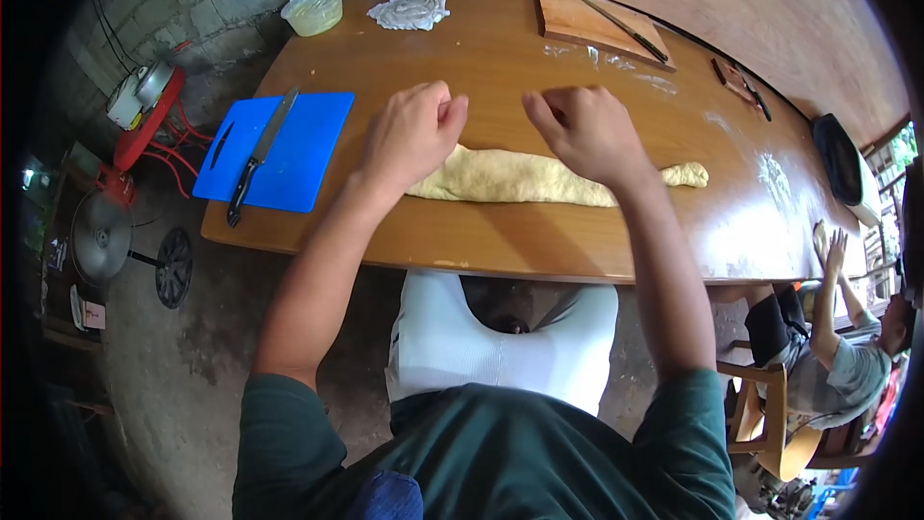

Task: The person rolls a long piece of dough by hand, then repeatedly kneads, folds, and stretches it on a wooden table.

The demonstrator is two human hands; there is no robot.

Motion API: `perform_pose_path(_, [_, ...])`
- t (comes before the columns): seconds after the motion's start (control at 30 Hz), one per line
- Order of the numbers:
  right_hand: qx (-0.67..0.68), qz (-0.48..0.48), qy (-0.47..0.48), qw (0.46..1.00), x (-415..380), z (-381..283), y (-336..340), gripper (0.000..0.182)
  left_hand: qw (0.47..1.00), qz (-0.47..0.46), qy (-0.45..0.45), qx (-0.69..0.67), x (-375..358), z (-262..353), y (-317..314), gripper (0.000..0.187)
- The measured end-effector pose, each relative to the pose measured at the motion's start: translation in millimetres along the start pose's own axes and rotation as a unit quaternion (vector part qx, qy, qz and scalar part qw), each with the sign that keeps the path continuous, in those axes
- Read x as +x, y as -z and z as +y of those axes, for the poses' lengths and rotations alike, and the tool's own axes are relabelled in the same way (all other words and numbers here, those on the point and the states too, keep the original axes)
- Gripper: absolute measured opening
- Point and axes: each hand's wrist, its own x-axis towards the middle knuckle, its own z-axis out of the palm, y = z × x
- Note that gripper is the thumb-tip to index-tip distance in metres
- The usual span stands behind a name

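Dough roll (520, 176) lies mid-frame on the desk (433, 67). Left hand (409, 135) and right hand (589, 133) hang above it, each grip loosely curled, nothing visible inside. Uneven pressure could tear its narrow-looking right part. Count: one roll, two boards (blue board (313, 144), wooden board (577, 24)), one bowl (316, 14).

A dark green short-sleeved shirt (520, 453) — and white, finely ribbed legwear (452, 356).

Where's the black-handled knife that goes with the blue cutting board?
The black-handled knife lies diagonally on the blue cutting board, on the table's left side, left of the dough roll.
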Motion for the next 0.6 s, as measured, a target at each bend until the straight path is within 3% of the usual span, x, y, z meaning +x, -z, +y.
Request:
perform_pose_path(0.07, [-0.07,0.122,0.012,0.99,10,-13,-33,0.034,0.993,-0.016,0.071,-0.093,9,18,25,0.047])
perform_pose_path(0.1, [-0.075,0.212,0.093,0.97,15,3,-83,0.036,0.991,0.065,0.038,-0.108,5,24,24,0.054])
perform_pose_path(0.13, [-0.08,0.299,0.174,0.935,20,21,-131,0.038,0.991,0.067,0.037,-0.107,-2,15,2,0.054])
perform_pose_path(0.17, [-0.075,0.187,0.111,0.973,26,29,-137,0.042,1.0,-0.005,0.027,-0.014,-15,-1,-36,0.052])
perform_pose_path(0.2, [-0.077,0.187,0.119,0.972,33,26,-126,0.042,0.994,-0.071,0.024,0.079,-22,-12,-56,0.05])
perform_pose_path(0.27, [-0.076,0.159,0.073,0.982,30,4,-97,0.036,0.997,-0.062,0.032,0.032,-30,-21,-57,0.048])
perform_pose_path(0.33, [-0.05,0.205,0.065,0.975,38,6,-89,0.039,0.997,-0.029,-0.003,0.073,-16,-22,-62,0.049])
perform_pose_path(0.37, [0.173,0.195,0.074,0.963,44,17,-106,0.042,0.997,-0.036,0.0,0.069,-12,-18,-50,0.049])
perform_pose_path(0.4, [0.384,0.186,0.081,0.901,53,28,-121,0.046,0.992,0.015,0.049,-0.117,7,-19,-34,0.05])
perform_pose_path(0.43, [0.522,0.134,-0.03,0.842,53,27,-156,0.046,0.947,0.06,0.098,-0.3,19,-19,-21,0.051])
perform_pose_path(0.47, [0.587,0.114,0.013,0.801,54,18,-140,0.044,0.855,0.096,0.14,-0.49,25,-25,-14,0.052])
perform_pose_path(0.53, [0.67,0.116,0.022,0.733,49,-17,-99,0.041,0.664,0.076,0.167,-0.725,13,-18,-11,0.05])
perform_pose_path(0.6, [0.724,0.137,0.146,0.66,54,-34,-63,0.038,0.668,0.153,0.354,-0.636,-3,-9,-85,0.049])
